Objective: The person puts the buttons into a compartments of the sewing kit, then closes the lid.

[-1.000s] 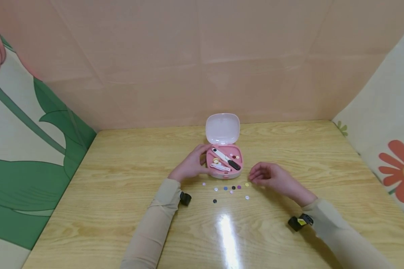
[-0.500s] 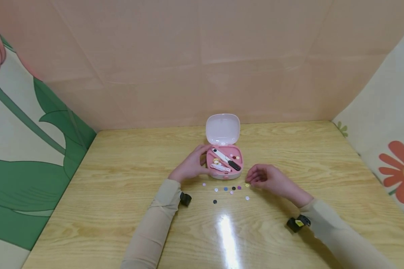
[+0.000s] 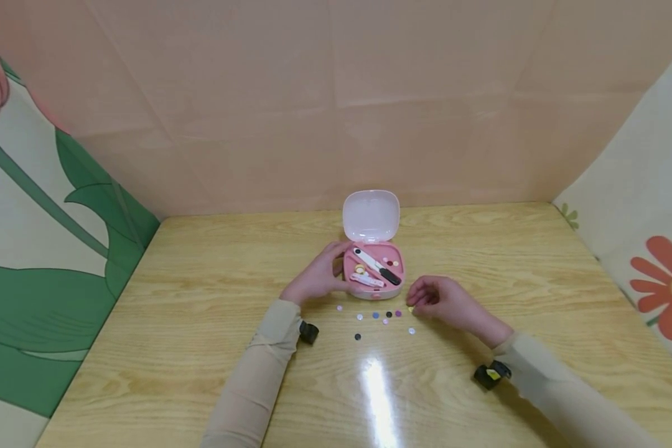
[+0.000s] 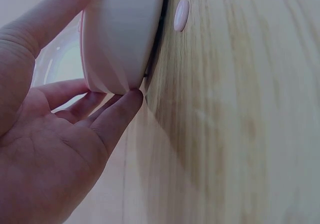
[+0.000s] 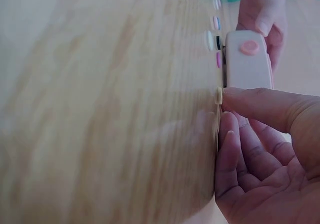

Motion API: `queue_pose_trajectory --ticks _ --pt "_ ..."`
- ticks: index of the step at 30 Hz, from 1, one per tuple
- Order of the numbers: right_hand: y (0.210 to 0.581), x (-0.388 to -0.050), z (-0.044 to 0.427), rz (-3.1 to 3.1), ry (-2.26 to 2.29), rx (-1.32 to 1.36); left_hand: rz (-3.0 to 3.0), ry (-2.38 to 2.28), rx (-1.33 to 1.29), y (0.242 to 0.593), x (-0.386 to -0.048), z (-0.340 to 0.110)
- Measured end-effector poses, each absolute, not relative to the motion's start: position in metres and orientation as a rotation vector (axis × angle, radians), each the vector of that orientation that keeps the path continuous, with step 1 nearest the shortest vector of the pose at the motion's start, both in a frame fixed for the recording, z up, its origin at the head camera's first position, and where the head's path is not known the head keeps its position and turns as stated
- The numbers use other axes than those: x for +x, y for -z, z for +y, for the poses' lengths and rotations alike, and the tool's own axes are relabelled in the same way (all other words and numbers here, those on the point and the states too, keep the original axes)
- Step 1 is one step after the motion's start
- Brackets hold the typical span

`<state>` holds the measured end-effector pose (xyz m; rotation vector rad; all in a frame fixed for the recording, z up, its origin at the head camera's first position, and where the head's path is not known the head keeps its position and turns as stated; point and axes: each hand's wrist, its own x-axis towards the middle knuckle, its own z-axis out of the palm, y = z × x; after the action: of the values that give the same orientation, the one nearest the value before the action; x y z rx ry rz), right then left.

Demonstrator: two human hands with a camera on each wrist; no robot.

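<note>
Your left hand [image 3: 317,275] grips the left side of the pink box [image 3: 391,294]; your right hand [image 3: 447,302] touches the yellow button [image 5: 219,96] off its front-right corner, pinched or not I can't tell. The open box holds a white-and-black tool [image 3: 376,266] and small buttons [image 3: 390,263]. Loose buttons [image 3: 376,315] lie before it. Since a second ago, your right hand has moved over the yellow button, partly covering it.

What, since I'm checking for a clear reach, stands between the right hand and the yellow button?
Nothing visible: the right hand is right at the yellow button, and the purple button lies off to the left.
</note>
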<state>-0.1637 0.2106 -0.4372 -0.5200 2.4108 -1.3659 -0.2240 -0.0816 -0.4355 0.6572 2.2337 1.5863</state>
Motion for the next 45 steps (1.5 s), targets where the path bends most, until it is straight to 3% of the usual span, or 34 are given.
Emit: queue_pose_trajectory --ticks 19,29,45 --pt "0.436 -0.161 0.207 2.428 1.394 -0.476 2.203 -1.604 0.673 0.436 -0.224 -0.082" --pt "0.439 -0.162 0.209 2.448 1.364 -0.452 2.169 -1.602 0.688 0.417 -0.214 -0.082" --pt "0.439 -0.163 0.21 2.428 1.364 -0.43 2.263 -1.568 0.662 0.439 -0.225 -0.082"
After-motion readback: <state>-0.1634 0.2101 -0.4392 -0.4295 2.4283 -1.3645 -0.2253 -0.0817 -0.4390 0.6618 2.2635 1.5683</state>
